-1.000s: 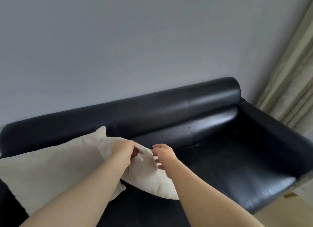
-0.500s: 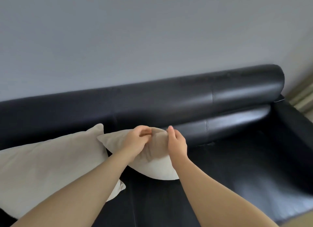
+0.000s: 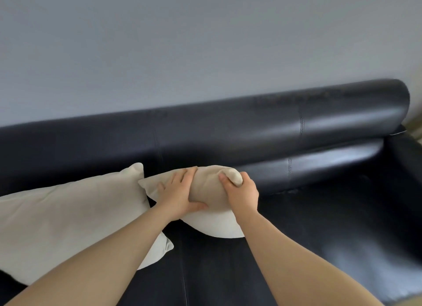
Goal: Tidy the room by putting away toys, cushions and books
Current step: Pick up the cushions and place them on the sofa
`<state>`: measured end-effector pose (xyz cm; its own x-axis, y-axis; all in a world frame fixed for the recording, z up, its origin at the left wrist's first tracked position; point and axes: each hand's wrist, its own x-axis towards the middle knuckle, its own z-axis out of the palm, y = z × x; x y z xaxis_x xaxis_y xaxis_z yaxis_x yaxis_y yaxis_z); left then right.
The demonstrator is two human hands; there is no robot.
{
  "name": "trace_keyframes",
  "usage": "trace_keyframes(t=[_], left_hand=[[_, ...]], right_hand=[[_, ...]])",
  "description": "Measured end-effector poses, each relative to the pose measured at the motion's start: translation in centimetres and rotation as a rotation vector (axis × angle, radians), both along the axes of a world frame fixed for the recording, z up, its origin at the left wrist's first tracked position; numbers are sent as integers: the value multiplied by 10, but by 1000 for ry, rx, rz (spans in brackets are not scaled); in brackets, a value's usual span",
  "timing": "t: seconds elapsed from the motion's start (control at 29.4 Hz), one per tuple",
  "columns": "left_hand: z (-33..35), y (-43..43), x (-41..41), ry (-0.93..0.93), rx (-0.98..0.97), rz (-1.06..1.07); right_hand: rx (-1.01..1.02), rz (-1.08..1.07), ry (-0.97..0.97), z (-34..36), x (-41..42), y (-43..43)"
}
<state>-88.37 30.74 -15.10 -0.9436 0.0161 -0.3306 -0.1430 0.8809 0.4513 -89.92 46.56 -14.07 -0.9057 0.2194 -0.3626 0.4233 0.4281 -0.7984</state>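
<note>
While only the head view is on offer, it shows both hands on the small beige fabric cushion (image 3: 211, 189). Left hand (image 3: 182, 192): fingers spread, fairly straight, laid flat on the upper face, thumb lying along the front. It presses, it does not wrap. Right hand (image 3: 243, 192): fingers (image 3: 225, 180) curled round the bunched right end, clamped on it.

The small beige fabric cushion sits on the black leather sofa (image 3: 319, 225). Its long axis runs from left of the left hand's fingers across to the right hand's grip, roughly parallel to the rounded backrest roll (image 3: 251, 127) just beyond both sets of fingertips. Its pale lower edge bulges toward the wrists. Its pointed left corner pokes out past the left fingers, just beside the large cream fabric cushion (image 3: 68, 214); touching or not, cannot tell.

Judgement: the step in hand is seating it against the backrest. The real hold is on the right, while the left only steadies mid-span, so a push away from the palms should do. The likely snag is the left corner riding onto the large cushion.
</note>
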Motion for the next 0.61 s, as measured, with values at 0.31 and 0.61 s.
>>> trace_keyframes(t=[0.31, 0.61], left_hand=[[2, -7, 1, 51, 451, 109], [-22, -18, 9, -15, 356, 441]], right_hand=[[313, 182, 217, 24, -18, -13], [217, 611, 65, 3, -19, -50]])
